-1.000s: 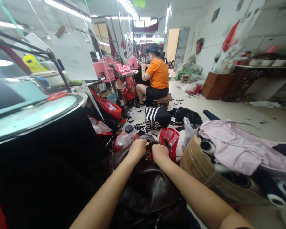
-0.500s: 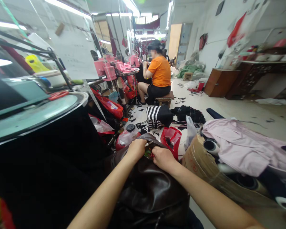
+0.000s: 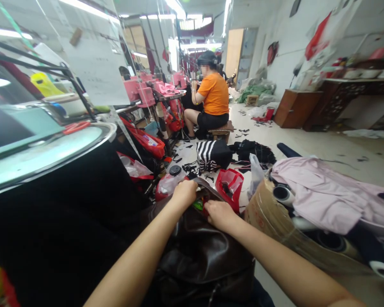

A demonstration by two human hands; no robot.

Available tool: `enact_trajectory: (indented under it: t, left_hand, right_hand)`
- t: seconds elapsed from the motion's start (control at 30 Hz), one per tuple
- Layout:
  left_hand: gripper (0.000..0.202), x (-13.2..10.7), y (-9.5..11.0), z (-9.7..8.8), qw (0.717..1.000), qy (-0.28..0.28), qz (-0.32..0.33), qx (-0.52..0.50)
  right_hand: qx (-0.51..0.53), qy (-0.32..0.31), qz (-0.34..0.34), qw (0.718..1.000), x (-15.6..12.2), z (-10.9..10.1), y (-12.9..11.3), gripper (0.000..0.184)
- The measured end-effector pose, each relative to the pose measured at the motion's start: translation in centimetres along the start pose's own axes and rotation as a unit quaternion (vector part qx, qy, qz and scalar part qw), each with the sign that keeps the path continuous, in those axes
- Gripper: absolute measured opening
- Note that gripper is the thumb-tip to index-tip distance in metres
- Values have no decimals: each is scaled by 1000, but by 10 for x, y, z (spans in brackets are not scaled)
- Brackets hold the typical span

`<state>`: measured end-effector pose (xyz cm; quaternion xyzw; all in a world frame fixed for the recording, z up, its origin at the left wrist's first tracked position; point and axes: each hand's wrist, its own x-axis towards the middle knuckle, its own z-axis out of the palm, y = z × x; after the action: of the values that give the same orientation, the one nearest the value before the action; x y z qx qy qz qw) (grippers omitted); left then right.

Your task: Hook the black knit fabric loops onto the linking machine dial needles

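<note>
While the left hand (image 3: 184,194) clutches the bag (image 3: 205,251), the right hand (image 3: 221,215) curls (grip unclear).

left hand (image 3: 185,192) holding an open dark brown bag (image 3: 205,251), right hand (image 3: 220,214) touching it too, person in orange (image 3: 214,94) sitting on a wooden stool (image 3: 221,134) ahead

No text legible. Hanging sheet (image 3: 96,72): faint marks, possibly handwriting; red bag (image 3: 153,147) and cardboard container (image 3: 272,219): unreadable print.
</note>
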<state>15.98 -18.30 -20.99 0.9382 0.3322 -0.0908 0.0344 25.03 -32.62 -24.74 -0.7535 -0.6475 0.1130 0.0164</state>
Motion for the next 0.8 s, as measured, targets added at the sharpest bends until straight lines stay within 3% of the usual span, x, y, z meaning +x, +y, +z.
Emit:
enact_trajectory:
  t: [0.33,0.47,0.67,0.8]
  left_hand:
    - [31,8,9,1,1000,3,-11,-9]
    - [32,12,7,-2,1000,5,-23,-11]
    - [32,11,6,-4,999,12,-26,-22]
    - [32,7,7,-5,999,13,-28,-29]
  right_hand:
    - [7,47,115,992,17,-11,11,27]
    - [5,48,101,994,23,-19,15,27]
    - [-8,36,28,999,20,-27,11,30]
    - [-27,33,34,999,20,-22,5,33]
